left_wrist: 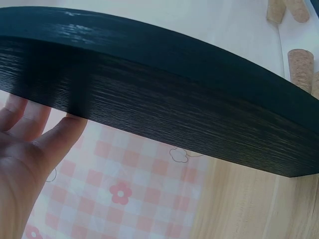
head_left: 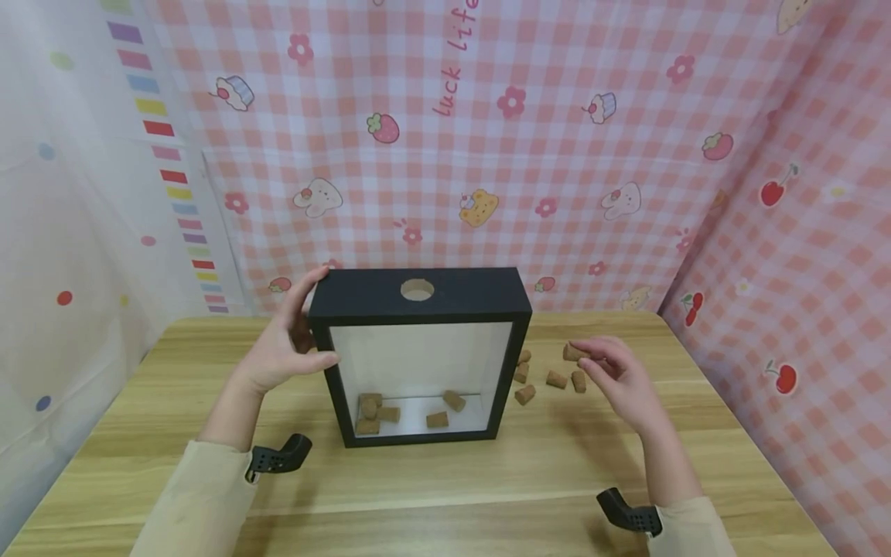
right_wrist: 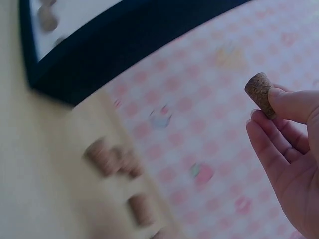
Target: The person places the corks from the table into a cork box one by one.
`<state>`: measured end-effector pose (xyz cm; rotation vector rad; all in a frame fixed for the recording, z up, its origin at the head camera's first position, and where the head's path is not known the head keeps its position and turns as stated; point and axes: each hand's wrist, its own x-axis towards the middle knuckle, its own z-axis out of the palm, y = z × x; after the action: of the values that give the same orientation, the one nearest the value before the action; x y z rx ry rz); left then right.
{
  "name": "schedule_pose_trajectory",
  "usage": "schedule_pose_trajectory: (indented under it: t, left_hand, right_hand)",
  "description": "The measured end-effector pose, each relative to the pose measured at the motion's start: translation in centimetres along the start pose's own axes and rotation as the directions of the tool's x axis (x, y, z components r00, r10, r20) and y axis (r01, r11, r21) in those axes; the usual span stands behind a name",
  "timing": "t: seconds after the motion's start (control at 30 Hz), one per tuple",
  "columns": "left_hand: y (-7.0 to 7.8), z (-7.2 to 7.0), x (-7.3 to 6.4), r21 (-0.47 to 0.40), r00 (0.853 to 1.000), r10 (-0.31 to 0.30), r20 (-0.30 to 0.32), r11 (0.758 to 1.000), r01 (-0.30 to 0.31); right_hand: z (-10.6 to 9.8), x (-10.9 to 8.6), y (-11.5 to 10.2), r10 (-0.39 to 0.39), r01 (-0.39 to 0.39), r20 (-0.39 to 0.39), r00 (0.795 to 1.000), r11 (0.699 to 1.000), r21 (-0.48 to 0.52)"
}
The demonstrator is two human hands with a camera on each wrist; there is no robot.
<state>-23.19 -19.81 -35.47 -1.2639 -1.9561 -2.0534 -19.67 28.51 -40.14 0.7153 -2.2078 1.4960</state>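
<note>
A black shadow box with a clear-looking front and white back stands upright on the table, a round hole in its top. My left hand grips its left side, thumb at the front edge and fingers behind; the left wrist view shows fingertips against the back edge. To the right of the box, my right hand pinches a cork stopper between thumb and fingers, raised off the table. Several corks lie on the box's floor, some piled in its left corner.
Several loose corks lie on the wooden table between the box and my right hand, a few partly hidden by the box's right side. A pink checked curtain hangs behind the table, with more cloth at both sides.
</note>
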Motion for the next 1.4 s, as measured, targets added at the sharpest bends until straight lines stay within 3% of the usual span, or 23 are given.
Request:
schedule_pose_trajectory:
  t: [0.27, 0.43, 0.67, 0.87, 1.17, 1.27, 1.4]
  left_hand:
    - [0.0, 0.0, 0.0, -0.005, 1.0, 0.0, -0.005, 1.0, 0.0]
    - [-0.1, 0.0, 0.0, 0.0, 1.0, 0.01, -0.004, 1.0, -0.01]
    - [0.0, 0.1, 0.0, 0.005, 1.0, 0.008, -0.005, 1.0, -0.008]
    - [-0.1, 0.0, 0.0, -0.003, 1.0, 0.019, 0.001, 1.0, -0.019]
    - [0.0, 0.1, 0.0, -0.001, 1.0, -0.002, 0.001, 1.0, 0.002]
    - [0.0, 0.1, 0.0, -0.003, 1.0, 0.003, 0.003, 1.0, -0.003]
    - [0.0, 0.1, 0.0, -0.003, 1.0, 0.009, 0.003, 1.0, -0.009]
  right_hand:
    - [-0.3, 3.8, -4.5, -0.194, 0.197, -0.037, 0.98, 0.977, 0.085]
    - [-0.5, 6.0, -7.3, -0.282, 0.283, -0.014, 0.959, 0.957, 0.06]
    - [-0.3, 8.8, -10.7, -0.375, 0.368, 0.07, 0.924, 0.925, 0.093]
    - [0.8, 10.7, -13.0, -0.404, 0.402, 0.164, 0.9, 0.914, 0.045]
    - [3.7, 13.2, -15.3, -0.467, 0.519, 0.313, 0.827, 0.848, -0.106]
    - [4.7, 13.9, -15.9, -0.493, 0.562, 0.365, 0.79, 0.82, -0.108]
    - [5.9, 14.7, -16.3, -0.488, 0.584, 0.433, 0.758, 0.803, -0.117]
